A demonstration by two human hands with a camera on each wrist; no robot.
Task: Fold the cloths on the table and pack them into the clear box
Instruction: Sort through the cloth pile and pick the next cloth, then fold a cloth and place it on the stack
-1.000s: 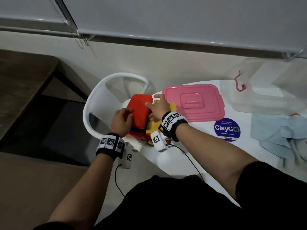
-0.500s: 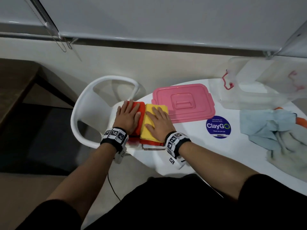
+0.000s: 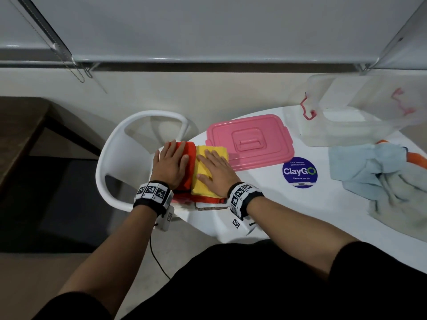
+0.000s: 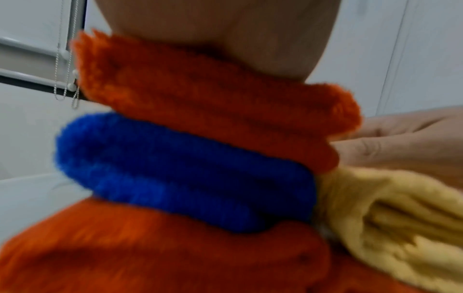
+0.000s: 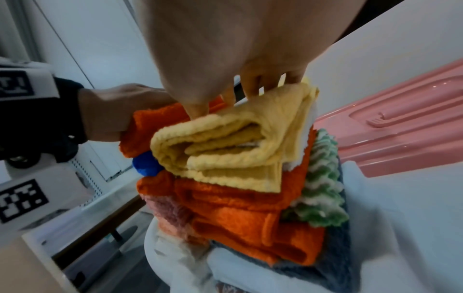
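A stack of folded cloths [image 3: 203, 179] is being pressed flat at the near-left edge of the white table [image 3: 288, 209], with a white chair [image 3: 120, 158] just beyond that edge. The left hand [image 3: 169, 166] is being laid palm-down, fingers straight and released, on the folded orange cloth [image 3: 190, 158]; the right hand [image 3: 216, 173] is being laid the same way on the folded yellow cloth [image 3: 203, 179] beside it. In the wrist views a blue cloth [image 4: 180, 170] is being sandwiched under the top orange one, and further orange, green-and-white and grey layers are lying lower down. Whether this stack is sitting in a container cannot be told. The pink lid [image 3: 250, 140] is lying just at the stack's 2 o'clock, and the clear box [image 3: 346, 135], apparently holding no cloths, is standing well apart, farther toward 2 o'clock. Unfolded light-blue cloths [image 3: 369, 169] are lying at 3 o'clock. The step in hand is judged to be flattening the folded pile; next, either the pile is to be gripped from both sides and carried to the clear box, or a loose cloth fetched for folding.
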